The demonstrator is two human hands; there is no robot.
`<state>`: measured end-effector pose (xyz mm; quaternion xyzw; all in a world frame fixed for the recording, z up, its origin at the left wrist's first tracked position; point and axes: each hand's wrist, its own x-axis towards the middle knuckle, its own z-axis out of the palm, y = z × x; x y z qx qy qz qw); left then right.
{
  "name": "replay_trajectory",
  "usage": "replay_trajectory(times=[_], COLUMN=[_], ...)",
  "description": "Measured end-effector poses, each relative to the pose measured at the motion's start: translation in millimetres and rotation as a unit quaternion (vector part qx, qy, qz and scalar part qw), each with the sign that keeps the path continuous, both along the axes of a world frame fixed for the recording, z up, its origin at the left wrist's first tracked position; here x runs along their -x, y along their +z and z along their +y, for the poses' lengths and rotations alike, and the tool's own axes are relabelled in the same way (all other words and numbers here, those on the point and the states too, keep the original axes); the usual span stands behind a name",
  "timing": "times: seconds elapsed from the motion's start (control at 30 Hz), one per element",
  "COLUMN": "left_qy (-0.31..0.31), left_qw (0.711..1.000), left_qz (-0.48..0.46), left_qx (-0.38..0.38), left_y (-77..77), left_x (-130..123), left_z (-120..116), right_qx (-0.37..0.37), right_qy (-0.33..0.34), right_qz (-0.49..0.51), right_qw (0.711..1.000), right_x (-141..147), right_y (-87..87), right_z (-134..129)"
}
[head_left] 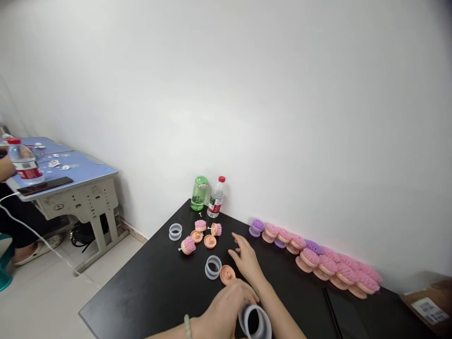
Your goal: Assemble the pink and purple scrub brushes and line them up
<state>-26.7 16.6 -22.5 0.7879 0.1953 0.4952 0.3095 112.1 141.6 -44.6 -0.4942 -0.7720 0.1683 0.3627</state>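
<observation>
At bottom centre, the left hand (224, 313), wearing a bead bracelet, curls its fingers (247, 297) around a translucent plastic ring (264, 327). The right hand (247, 260) holds nothing, its fingers (237, 240) spread, just beside a peach plastic disc (228, 274) on the black surface (141, 301). Farther up, pink bristle brush heads (188, 245) lie loose, and a row of pink and purple brush heads (328, 263) lines the wall at right.

Bright, even light on the white wall (226, 94), faint shadows, edges bowed, the lower hand (224, 313) slightly soft.
</observation>
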Motion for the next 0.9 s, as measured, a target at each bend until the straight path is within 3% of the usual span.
replay_trajectory(times=[0.1, 0.2, 0.3, 0.4, 0.5, 0.63, 0.77, 0.9], left_qy=[-0.017, -0.018, -0.011, 0.009, 0.041, 0.048, 0.041, 0.034], left_qw=[1.0, 1.0, 0.999, 0.996, 0.982, 0.959, 0.95, 0.954], left_qz=[-0.023, -0.015, -0.026, -0.022, -0.012, -0.038, -0.05, -0.034], left_qx=[0.0, 0.002, 0.023, 0.089, 0.183, 0.278, 0.306, 0.294], left_y=[-13.9, -18.5, -14.1, -4.0, 6.3, 13.5, 13.8, 9.1], left_x=[-3.3, -5.7, -4.3, 0.0, 3.0, 2.4, 0.5, 0.0], left_z=[7.5, 11.4, 10.7, 5.8, 0.0, -1.8, 1.6, 5.9], right_qx=[0.007, 0.018, 0.029, 0.035, 0.04, 0.053, 0.088, 0.085], right_qy=[0.028, 0.062, 0.07, 0.039, 0.001, -0.013, -0.004, 0.007], right_qz=[-0.021, -0.029, -0.016, 0.023, 0.08, 0.164, 0.253, 0.252], right_qw=[0.999, 0.998, 0.997, 0.998, 0.996, 0.985, 0.964, 0.964], right_x=[26.9, 50.2, 59.0, 46.8, 15.3, -40.0, -83.4, -94.5], right_y=[5.4, 8.5, 9.8, 11.9, 19.7, 40.8, 54.5, 42.2], right_z=[32.5, 53.8, 61.5, 55.4, 32.2, -31.3, -105.7, -146.4])
